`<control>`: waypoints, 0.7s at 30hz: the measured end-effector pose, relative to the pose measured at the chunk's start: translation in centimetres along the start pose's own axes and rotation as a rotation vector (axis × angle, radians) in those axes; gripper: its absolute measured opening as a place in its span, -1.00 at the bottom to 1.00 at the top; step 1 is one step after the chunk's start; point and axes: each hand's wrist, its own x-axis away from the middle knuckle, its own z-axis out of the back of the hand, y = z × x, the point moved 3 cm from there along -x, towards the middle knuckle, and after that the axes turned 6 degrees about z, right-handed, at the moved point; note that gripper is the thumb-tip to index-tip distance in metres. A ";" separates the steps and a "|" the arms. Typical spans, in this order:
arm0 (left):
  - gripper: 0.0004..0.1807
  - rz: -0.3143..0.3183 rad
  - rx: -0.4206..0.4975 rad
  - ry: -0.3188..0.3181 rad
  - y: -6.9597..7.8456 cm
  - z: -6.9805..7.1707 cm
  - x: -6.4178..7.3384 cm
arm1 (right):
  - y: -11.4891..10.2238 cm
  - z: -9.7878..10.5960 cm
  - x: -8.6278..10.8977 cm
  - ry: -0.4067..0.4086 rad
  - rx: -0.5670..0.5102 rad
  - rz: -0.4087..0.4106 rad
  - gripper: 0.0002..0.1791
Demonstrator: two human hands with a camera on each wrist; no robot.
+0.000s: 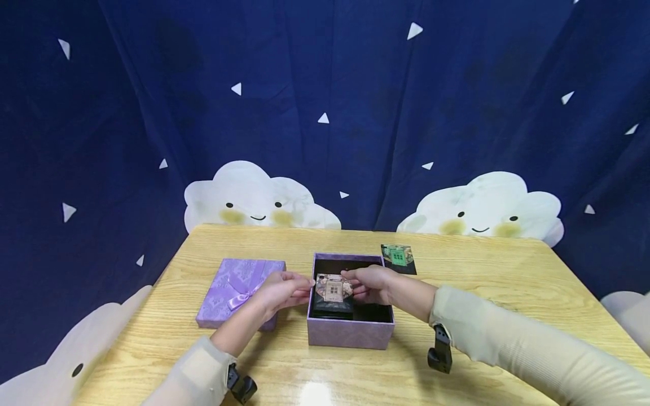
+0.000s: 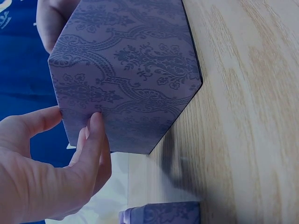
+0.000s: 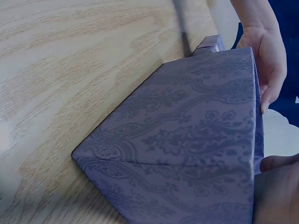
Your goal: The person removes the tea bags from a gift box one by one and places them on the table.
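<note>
A purple patterned box (image 1: 350, 334) stands without its lid on the table. At its left wall is my left hand (image 1: 284, 290); in the left wrist view the thumb meets the rim while the fingers (image 2: 96, 135) lie against the outer wall. My right hand (image 1: 373, 280) reaches over the right wall into the box. Its thumb and fingers are at the upper right edge of a dark square packet (image 1: 333, 293) with a floral label, apparently pinching it. This packet lies in the left part of the box. In the right wrist view the box wall hides most of the right fingers.
Left of the box lies its purple lid (image 1: 233, 282) with a ribbon bow (image 1: 241, 299). Behind and right of the box is a dark packet with a green label (image 1: 398, 258). A blue curtain (image 1: 325, 67) hangs behind the wooden table (image 1: 457, 254).
</note>
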 end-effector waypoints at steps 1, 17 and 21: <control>-0.84 -0.001 0.001 0.000 0.0 0.0 0.0 | 0.0 0.0 0.0 -0.003 -0.001 -0.001 -0.58; -0.80 0.005 0.000 0.014 -0.2 0.0 -0.2 | -1.5 0.2 -0.2 -0.071 -0.007 -0.014 -0.67; -0.79 0.003 0.006 0.016 -0.2 0.0 -0.2 | -1.9 0.0 -1.0 -0.107 0.003 -0.036 -0.75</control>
